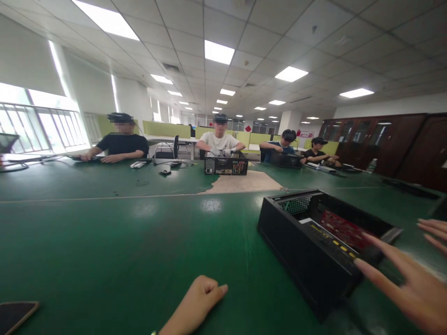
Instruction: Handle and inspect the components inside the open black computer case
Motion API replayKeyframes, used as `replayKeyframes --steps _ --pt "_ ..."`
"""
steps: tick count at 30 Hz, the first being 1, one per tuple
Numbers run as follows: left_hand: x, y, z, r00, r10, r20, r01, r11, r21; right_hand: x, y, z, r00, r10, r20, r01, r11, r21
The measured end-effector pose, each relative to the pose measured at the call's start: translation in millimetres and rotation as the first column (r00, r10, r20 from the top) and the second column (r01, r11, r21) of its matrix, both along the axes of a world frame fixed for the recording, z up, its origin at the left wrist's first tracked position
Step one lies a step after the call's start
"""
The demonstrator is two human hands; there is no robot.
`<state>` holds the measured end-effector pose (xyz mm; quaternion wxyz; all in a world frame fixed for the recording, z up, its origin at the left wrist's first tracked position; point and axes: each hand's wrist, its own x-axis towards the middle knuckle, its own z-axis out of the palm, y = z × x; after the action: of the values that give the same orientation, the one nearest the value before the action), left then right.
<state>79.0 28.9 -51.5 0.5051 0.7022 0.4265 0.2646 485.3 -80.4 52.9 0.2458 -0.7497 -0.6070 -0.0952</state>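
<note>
Left hand [202,294]: curled into a loose fist, thumb extended, at the green-topped table [139,251]. Right hand [407,281]: fingers spread wide at the near right end of the black, rectangular, open-topped computer case [298,253]; contact cannot be confirmed. The case lies beyond and between both hands, far corner near the table's far edge.

Passage: green tabletop [122,251], broad lane between left hand [197,298] and black computer case [296,253]; case also enterable through its uncovered top. Obstacles: case walls; red board [338,224] inside; right hand [407,281] at near-right end; other fingers [436,229] beyond.
</note>
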Motion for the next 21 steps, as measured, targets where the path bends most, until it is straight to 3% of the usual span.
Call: replayKeyframes --steps 3,6,9,12,14,17,19,20,21 --pt "-2.3 0.2 8.8 0.997 0.058 0.056 -0.056 0.997 -0.051 -2.0 36.8 22.6 0.996 0.091 -0.010 -0.091 0.972 -0.219" --pt "-7.7 0.9 35.1 0.978 0.181 0.101 -0.180 0.983 -0.021 -38.4 57.6 30.7 0.981 0.160 0.108 -0.125 0.952 -0.279" --pt "-7.2 6.8 79.8 0.959 0.231 0.166 -0.246 0.967 0.075 -79.9 43.2 35.6 0.980 0.140 0.143 -0.097 0.958 -0.270" --pt "11.8 22.1 138.1 0.965 0.174 0.197 -0.214 0.955 0.204 -122.1 9.9 46.9 0.974 0.227 -0.002 -0.215 0.922 -0.323" --pt "36.9 36.3 177.2 0.980 0.115 0.164 -0.164 0.931 0.326 -150.3 -5.1 59.0 0.917 0.345 -0.197 -0.396 0.838 -0.374" --pt "81.3 56.3 217.6 0.992 0.120 -0.036 -0.078 0.819 0.568 -183.5 8.5 77.1 0.689 0.464 -0.556 -0.706 0.600 -0.375" --pt "102.2 63.8 224.8 0.946 0.259 -0.196 -0.038 0.689 0.724 -195.0 43.4 81.2 0.580 0.489 -0.651 -0.806 0.459 -0.374" --pt "107.2 64.9 222.6 0.904 0.339 -0.261 -0.010 0.626 0.780 -197.8 64.9 79.2 0.594 0.526 -0.609 -0.803 0.433 -0.410" --pt "108.3 64.4 217.7 0.859 0.402 -0.318 0.029 0.581 0.814 -199.2 86.5 74.6 0.647 0.581 -0.495 -0.761 0.452 -0.465"
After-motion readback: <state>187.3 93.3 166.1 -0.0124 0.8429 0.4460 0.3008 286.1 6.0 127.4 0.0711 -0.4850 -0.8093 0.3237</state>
